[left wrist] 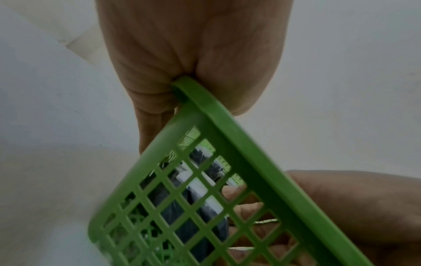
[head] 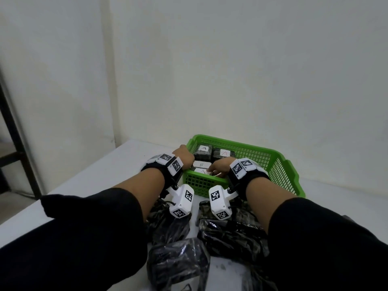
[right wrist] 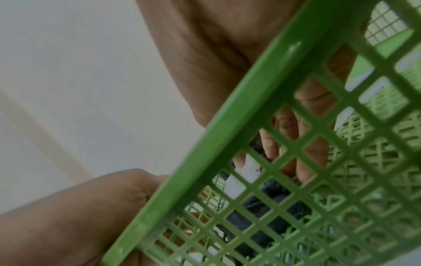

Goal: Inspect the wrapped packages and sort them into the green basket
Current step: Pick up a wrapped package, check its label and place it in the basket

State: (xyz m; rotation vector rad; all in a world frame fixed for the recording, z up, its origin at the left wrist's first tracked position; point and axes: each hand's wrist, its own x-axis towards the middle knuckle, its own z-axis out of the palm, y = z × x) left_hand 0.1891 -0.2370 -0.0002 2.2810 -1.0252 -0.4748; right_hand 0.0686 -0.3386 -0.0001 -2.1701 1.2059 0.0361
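The green basket (head: 235, 143) stands on the white table and holds several black-wrapped packages with white labels: two marked A (head: 203, 151) at the back and one marked B (head: 201, 164) in front of them. My left hand (head: 184, 156) grips the basket's left rim; in the left wrist view the left hand (left wrist: 193, 54) is curled round the basket's (left wrist: 239, 144) edge. My right hand (head: 220, 168) reaches into the basket and holds the right end of the nearest package (head: 200, 171). Through the lattice of the basket (right wrist: 262, 90), its fingers (right wrist: 284, 126) lie against that package (right wrist: 246, 171).
Several loose black-wrapped packages lie on the table between my forearms, among them one at the right (head: 228, 234) and one near the front edge (head: 178, 263). A pale wall rises just behind the basket. The table (head: 117, 164) ends at the left, by a dark frame (head: 12, 127).
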